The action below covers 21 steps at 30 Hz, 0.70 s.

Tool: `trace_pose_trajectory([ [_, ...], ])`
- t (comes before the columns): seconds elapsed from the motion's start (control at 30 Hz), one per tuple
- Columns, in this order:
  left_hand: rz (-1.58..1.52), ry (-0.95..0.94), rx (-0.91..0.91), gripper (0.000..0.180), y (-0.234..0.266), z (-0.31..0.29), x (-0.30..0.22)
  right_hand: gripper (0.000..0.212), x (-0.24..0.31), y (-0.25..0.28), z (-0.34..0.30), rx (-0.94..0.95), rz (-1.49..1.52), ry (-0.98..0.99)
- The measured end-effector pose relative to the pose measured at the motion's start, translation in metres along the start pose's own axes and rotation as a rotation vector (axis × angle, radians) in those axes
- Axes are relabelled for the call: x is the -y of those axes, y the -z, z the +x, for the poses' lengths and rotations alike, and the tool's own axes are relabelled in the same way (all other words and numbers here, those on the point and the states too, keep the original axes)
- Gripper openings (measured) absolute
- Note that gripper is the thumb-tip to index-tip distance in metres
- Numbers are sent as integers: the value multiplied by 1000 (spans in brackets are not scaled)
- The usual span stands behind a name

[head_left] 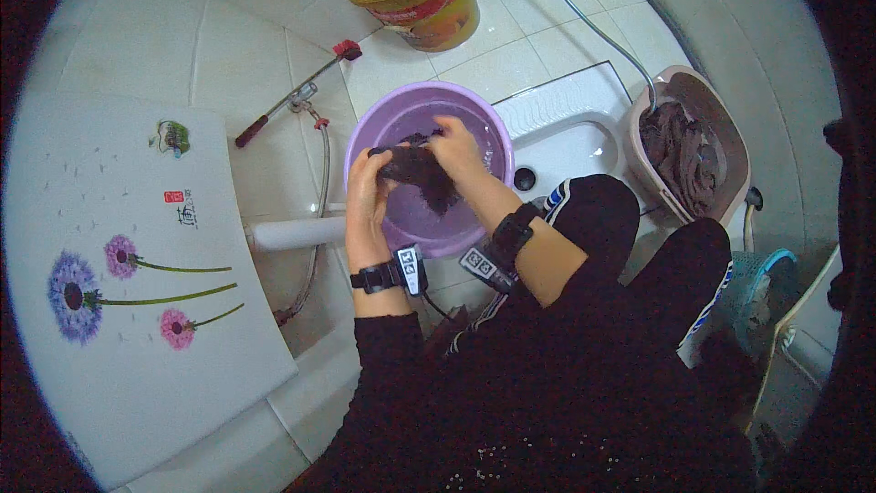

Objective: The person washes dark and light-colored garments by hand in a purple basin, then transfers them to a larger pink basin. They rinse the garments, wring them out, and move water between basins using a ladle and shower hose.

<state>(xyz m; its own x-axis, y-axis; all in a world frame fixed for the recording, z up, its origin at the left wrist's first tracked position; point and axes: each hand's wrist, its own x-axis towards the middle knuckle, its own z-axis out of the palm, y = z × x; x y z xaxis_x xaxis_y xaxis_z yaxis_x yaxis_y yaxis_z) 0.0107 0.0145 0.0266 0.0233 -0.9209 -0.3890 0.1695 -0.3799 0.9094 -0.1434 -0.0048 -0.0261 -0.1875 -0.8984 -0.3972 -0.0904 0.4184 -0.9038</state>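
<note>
Between my two hands a dark, wet-looking piece of cloth (418, 174) is bunched over a purple plastic basin (365, 124). My left hand (368, 181) has its fingers closed round the cloth's left end. At the other end my right hand (456, 151) grips the cloth from above, its fingers curled. Below the cloth the basin's purple inside shows, with what looks like water in it. The cloth's exact kind cannot be made out. Each wrist wears a black strap with a small device.
A squat toilet pan (566, 142) lies right of the basin. Beyond it stands a pinkish tub (730, 137) holding dark clothes (680, 160) and a hose (584, 14). A yellow-brown bucket (447, 23) and a long-handled brush (297, 92) are farther off. A flower-printed panel (137, 393) fills the left.
</note>
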Motion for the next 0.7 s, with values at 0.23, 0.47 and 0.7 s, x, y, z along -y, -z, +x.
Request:
trace_pose_trajectory([
  [0.23, -309, -102, 89, 26, -3, -7, 1, 73, -103, -13, 22, 360, -283, -37],
  [0.47, 58, 8, -388, 35, 40, 14, 79, 44, -76, -3, 7, -203, -300, -16],
  [0.7, -132, 542, -198, 63, 8, 5, 115, 48, -75, -7, -15, 74, -553, 183],
])
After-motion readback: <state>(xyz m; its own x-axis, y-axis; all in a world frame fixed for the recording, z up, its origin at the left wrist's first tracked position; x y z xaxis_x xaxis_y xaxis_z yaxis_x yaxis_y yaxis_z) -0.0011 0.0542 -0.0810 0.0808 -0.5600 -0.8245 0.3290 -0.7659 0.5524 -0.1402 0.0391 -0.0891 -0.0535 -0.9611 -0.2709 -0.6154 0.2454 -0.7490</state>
